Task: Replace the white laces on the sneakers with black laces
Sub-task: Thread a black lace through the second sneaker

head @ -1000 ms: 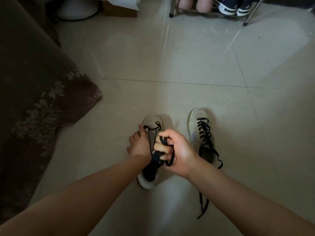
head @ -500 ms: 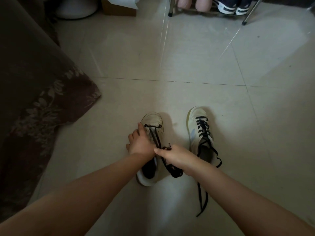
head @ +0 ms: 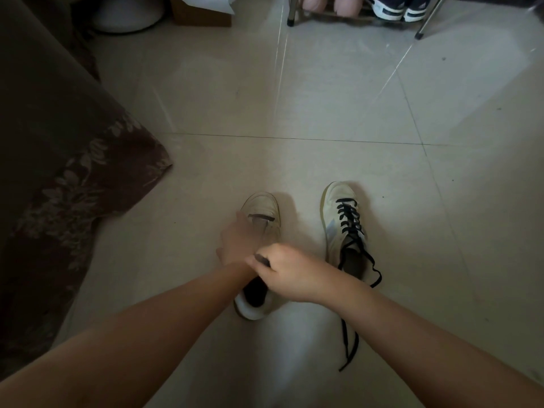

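Left sneaker [head: 262,219], lower centre: toe toward frame top, long axis vertical; worn white, one black lace [head: 260,217] bar. Left hand [head: 235,242] blurred, grip indiscernible; right hand [head: 290,272] pinching lace.

Both forearms are bare, with no sleeve showing. The left hand [head: 235,245] and right hand [head: 290,272] wear no gloves, rings, watch or bands.

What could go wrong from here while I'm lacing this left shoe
The right hand pinches the black lace while the left hand steadies the left shoe; a hard pull could leave the two ends uneven. Only the bottom eyelets look threaded, so a row may get skipped. The finished shoe's loose lace end trails beneath the right forearm and could snag.
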A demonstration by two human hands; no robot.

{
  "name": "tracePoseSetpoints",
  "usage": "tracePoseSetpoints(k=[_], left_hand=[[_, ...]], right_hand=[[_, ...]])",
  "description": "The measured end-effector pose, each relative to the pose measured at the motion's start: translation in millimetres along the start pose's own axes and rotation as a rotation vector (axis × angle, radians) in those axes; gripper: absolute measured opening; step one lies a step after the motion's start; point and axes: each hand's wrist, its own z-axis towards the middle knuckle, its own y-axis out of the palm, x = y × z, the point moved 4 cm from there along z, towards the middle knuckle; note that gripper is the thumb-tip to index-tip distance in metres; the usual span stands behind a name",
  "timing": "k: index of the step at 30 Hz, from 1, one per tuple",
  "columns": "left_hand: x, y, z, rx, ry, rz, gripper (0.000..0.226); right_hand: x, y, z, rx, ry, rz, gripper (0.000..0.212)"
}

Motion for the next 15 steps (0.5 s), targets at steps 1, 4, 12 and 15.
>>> tracePoseSetpoints(k=[1, 4, 12, 15], left_hand=[[-0.2, -0.5, 0.3, -0.011, -0.012, -0.012, 0.054], [-0.2, -2.7, -2.3, -0.002, -0.055, -0.065, 0.060], [-0.5, -0.3, 0.1, -0.013, -0.021, -0.081, 0.073], [-1.3, -2.7, 3.0, -0.039, -0.041, -0.125, 0.063]], right_hand=[[-6.2, -0.3, 0.3, -0.004, -0.047, -0.012, 0.045], [-11.1, 1.7, -0.7, -0.033, -0.104, 0.026, 0.046], [-14.1, -0.7, -3.7, -0.048, -0.117, 0.072, 0.043], [-12.4, -4.5, -5.4, -0.031, -0.071, 0.121, 0.040]])
